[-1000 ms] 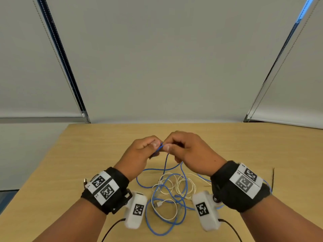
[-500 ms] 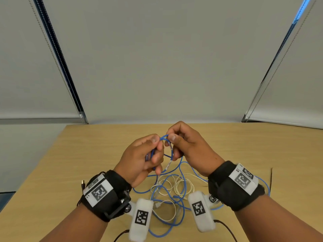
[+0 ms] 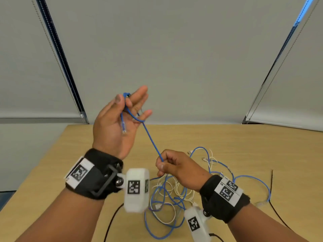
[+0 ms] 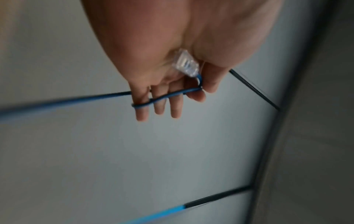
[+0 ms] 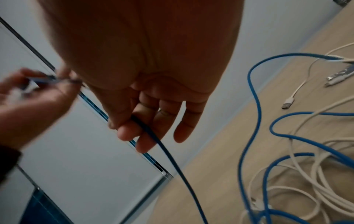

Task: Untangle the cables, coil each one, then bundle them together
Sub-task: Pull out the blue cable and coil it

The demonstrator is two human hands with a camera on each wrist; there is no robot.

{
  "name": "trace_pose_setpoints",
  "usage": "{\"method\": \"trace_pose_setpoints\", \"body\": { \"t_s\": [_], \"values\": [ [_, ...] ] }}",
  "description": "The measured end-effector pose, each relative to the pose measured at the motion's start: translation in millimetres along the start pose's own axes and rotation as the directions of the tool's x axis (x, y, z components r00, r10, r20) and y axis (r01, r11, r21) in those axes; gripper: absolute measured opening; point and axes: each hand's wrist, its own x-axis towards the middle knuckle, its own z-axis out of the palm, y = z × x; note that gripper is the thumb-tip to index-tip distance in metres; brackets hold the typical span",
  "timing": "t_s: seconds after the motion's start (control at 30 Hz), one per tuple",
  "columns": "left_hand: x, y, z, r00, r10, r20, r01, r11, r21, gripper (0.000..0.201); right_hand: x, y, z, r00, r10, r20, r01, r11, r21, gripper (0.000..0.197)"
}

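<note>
Left hand (image 3: 115, 123) is raised above the table (image 3: 66, 154), fingers spread, thumb pinching the blue cable (image 3: 152, 140) near its clear plug (image 4: 184, 63), one turn round the little finger. From there we see the cable slant down and right to our right hand (image 3: 176, 167), which pinches it just above the tangle with the white cable (image 3: 181, 193). We judge the next wrap goes round the left fingers.
</note>
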Motion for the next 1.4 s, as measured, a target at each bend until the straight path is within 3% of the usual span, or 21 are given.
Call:
{"method": "trace_pose_setpoints", "body": {
  "t_s": [0.07,0.13,0.2,0.27,0.33,0.47,0.53,0.7,0.87,0.97,1.07,1.17,1.27,1.33,1.37,1.4],
  "values": [
    [4,2,-14,0.985,0.121,-0.121,-0.063,0.913,0.404,0.022,0,-3,-4,1.000,0.001,-0.015,-0.001,1.000,-0.023,0.007],
    [4,-4,-29,0.979,0.160,-0.125,-0.010,0.655,0.755,0.021,0,-10,-8,1.000,-0.012,-0.024,0.009,0.994,-0.108,0.006],
    [0,-15,-40,0.990,0.085,-0.108,0.064,0.411,0.909,0.019,-1,-17,-13,0.997,-0.044,-0.057,0.033,0.983,-0.182,0.011],
    [-7,-28,-44,0.994,-0.045,-0.105,0.113,0.311,0.944,0.019,-2,-25,-16,0.989,-0.094,-0.113,0.070,0.978,-0.199,0.014],
    [-19,-41,-40,0.979,-0.184,-0.083,0.144,0.349,0.926,0.024,-1,-33,-19,0.977,-0.131,-0.169,0.104,0.982,-0.158,0.014],
    [-41,-57,-20,0.929,-0.356,-0.096,0.321,0.651,0.688,0.036,2,-38,-25,0.971,-0.072,-0.226,0.092,0.993,0.077,0.018],
    [-44,-58,-12,0.918,-0.390,-0.076,0.362,0.745,0.561,0.038,1,-38,-27,0.968,-0.043,-0.249,0.092,0.977,0.191,0.024],
    [-49,-57,0,0.912,-0.410,0.011,0.324,0.736,0.595,0.035,1,-30,-29,0.968,-0.033,-0.249,0.100,0.960,0.260,0.023],
    [-47,-54,5,0.895,-0.446,-0.013,0.421,0.836,0.352,0.034,4,-26,-30,0.950,-0.059,-0.308,0.144,0.954,0.261,0.017],
    [-38,-42,2,0.907,-0.421,-0.016,0.420,0.901,0.110,0.035,3,-18,-38,0.951,-0.050,-0.305,0.091,0.988,0.123,0.013],
    [-29,-30,3,0.908,-0.418,0.035,0.419,0.904,-0.085,0.038,0,-7,-36,0.988,-0.035,-0.150,0.013,0.990,-0.143,0.019],
    [-18,-20,6,0.941,-0.337,0.011,0.330,0.913,-0.238,0.038,-4,6,-26,0.999,0.017,-0.046,-0.033,0.928,-0.370,0.026],
    [-4,-13,0,0.962,-0.171,-0.215,0.131,0.974,-0.185,0.036,-7,9,-18,0.999,0.042,-0.003,-0.038,0.872,-0.489,0.037],
    [2,-16,-7,0.916,-0.001,-0.402,0.017,0.999,0.038,0.030,-6,6,-17,1.000,0.030,0.006,-0.023,0.873,-0.487,0.036],
    [3,-19,-10,0.881,0.112,-0.460,-0.006,0.974,0.227,0.026,-6,3,-18,1.000,0.018,0.007,-0.012,0.881,-0.473,0.032],
    [3,-22,-13,0.857,0.235,-0.459,-0.002,0.892,0.453,0.023,-6,-1,-19,1.000,0.002,0.006,0.001,0.888,-0.459,0.028]
  ]
}}
